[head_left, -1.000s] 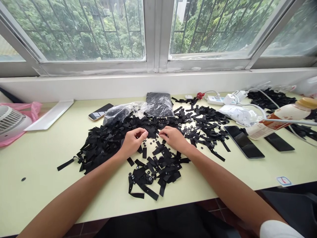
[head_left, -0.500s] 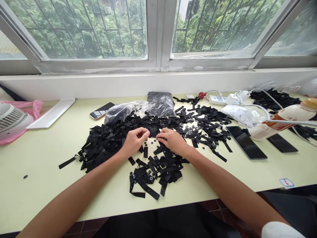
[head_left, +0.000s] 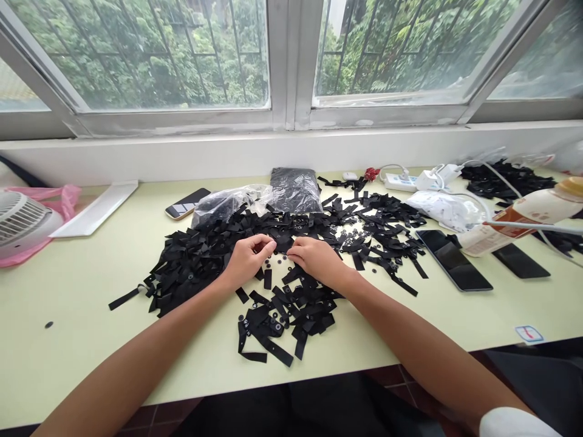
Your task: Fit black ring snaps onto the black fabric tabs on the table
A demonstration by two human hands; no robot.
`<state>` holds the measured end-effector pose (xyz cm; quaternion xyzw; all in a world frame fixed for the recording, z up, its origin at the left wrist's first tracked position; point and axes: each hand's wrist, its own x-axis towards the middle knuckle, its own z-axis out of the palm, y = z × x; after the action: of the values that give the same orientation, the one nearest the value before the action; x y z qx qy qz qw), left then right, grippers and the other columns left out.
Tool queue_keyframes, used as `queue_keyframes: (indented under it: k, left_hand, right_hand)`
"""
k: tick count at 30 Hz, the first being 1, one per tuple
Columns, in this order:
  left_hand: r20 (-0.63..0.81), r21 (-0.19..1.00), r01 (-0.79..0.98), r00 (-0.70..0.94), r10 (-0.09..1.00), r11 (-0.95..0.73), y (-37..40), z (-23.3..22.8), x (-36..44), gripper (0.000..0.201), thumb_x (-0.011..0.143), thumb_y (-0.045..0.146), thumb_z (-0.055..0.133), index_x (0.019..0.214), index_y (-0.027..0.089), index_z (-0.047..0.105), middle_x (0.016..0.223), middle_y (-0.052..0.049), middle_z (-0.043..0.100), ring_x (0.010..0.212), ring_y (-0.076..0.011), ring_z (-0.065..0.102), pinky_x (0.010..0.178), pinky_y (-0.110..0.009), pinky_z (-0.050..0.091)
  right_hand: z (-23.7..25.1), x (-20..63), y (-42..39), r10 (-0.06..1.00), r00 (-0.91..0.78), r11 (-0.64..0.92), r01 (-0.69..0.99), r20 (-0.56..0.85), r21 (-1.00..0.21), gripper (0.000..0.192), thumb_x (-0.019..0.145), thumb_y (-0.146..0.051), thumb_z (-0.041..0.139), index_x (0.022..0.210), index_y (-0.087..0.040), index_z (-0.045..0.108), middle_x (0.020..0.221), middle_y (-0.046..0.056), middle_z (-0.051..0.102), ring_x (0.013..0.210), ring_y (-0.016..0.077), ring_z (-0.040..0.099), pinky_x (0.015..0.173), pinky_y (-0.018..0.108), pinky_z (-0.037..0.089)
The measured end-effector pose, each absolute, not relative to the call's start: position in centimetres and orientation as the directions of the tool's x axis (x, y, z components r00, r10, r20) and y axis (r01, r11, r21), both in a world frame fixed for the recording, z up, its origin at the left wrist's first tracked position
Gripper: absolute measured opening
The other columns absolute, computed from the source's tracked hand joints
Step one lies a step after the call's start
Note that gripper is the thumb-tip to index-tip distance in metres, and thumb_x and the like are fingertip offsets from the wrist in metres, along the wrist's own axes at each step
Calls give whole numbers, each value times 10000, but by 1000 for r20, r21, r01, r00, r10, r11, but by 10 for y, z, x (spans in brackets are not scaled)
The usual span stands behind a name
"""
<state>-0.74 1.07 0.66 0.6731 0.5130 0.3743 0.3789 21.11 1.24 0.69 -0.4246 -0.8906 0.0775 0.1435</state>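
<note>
A big heap of black fabric strips (head_left: 200, 255) covers the middle of the pale green table (head_left: 91, 291), with small black rings (head_left: 277, 262) loose among them. My left hand (head_left: 248, 260) rests at the heap's near edge, thumb and forefinger pinched on a black strip. My right hand (head_left: 315, 258) lies palm down a few centimetres to the right, fingers curled onto the strips and rings; what its fingertips hold is hidden. A smaller pile of strips (head_left: 286, 312) lies just in front of both hands.
Two plastic bags of black parts (head_left: 294, 189) stand behind the heap. Further things here: a phone (head_left: 186, 204) back left, a fan (head_left: 20, 221) far left, two dark phones (head_left: 455, 261) on the right, a tilted bottle (head_left: 519, 218), a power strip (head_left: 401, 181) with cables, and a second strip pile (head_left: 505, 179).
My two hands have drawn slightly closer together over the rings; the view shifted a little. Nothing else moved.
</note>
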Motion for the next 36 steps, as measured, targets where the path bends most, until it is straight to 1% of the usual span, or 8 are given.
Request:
queue_keyframes:
  k: [5, 10, 14, 19, 23, 27, 31, 36]
  left_hand:
    - [124, 900, 393, 185, 975, -190, 11, 6, -7, 411, 854, 551, 619, 884, 153, 718, 761, -14, 663, 665, -68, 558, 603, -159, 417]
    - [123, 893, 409, 181, 976, -188, 11, 7, -7, 402, 861, 542, 616, 883, 155, 721, 769, -11, 674, 669, -65, 560, 609, -156, 412]
    - [126, 892, 412, 174, 977, -188, 10, 8, -7, 399, 859, 541, 618, 882, 157, 725, 776, -12, 683, 658, -62, 552, 599, -159, 405]
    - [155, 906, 380, 112, 982, -187, 13, 9, -8, 385, 857, 521, 622, 825, 145, 703, 732, -10, 649, 647, -59, 526, 596, -157, 403]
    - [177, 942, 294, -22, 984, -162, 18, 8, -10, 337, 855, 470, 632, 782, 142, 667, 673, 7, 593, 622, -44, 491, 604, -151, 403]
    - [165, 964, 225, -80, 983, -144, 23, 5, -11, 294, 842, 427, 645, 774, 141, 653, 652, 15, 570, 605, -36, 479, 605, -151, 407]
    - [167, 964, 221, -82, 983, -145, 24, 3, -11, 297, 835, 428, 649, 765, 140, 653, 654, 15, 571, 605, -35, 480, 604, -151, 409]
    - [165, 965, 215, -65, 984, -148, 24, 2, -12, 305, 829, 437, 646, 769, 138, 651, 654, 8, 581, 606, -42, 480, 605, -155, 421]
  right_hand:
    - [14, 204, 10, 758, -642, 652, 752, 121, -93, 277, 1040, -203, 512, 865, -134, 716, 903, 100, 632, 804, 181, 575, 619, 285, 372]
    - [12, 202, 12, 736, -665, 673, 739, 124, -30, 227, 1024, -159, 528, 866, -119, 686, 903, 113, 624, 764, 183, 555, 603, 292, 360]
    - [8, 207, 14, 740, -650, 671, 732, 174, -120, 249, 1034, -184, 513, 871, -127, 691, 889, 92, 621, 762, 167, 555, 613, 283, 368]
    - [5, 212, 10, 726, -571, 684, 662, 384, -307, 219, 1047, -264, 509, 1078, -182, 709, 1003, 74, 622, 871, 158, 582, 655, 251, 407]
    - [6, 204, 10, 681, -639, 732, 586, 358, -348, 245, 1055, -234, 493, 1170, -213, 708, 1052, 72, 616, 858, 146, 581, 670, 244, 422]
    - [9, 188, 23, 655, -704, 754, 583, 276, -302, 240, 1032, -195, 535, 1183, -209, 721, 1079, 80, 606, 869, 149, 573, 670, 242, 409]
    - [18, 175, 40, 577, -800, 808, 531, 165, -255, 188, 1008, -191, 581, 987, -184, 767, 998, 66, 600, 784, 132, 540, 619, 251, 357]
    - [36, 166, 47, 495, -867, 864, 485, 51, -133, 258, 963, -82, 558, 757, -134, 703, 794, 35, 586, 628, 115, 455, 545, 283, 291]
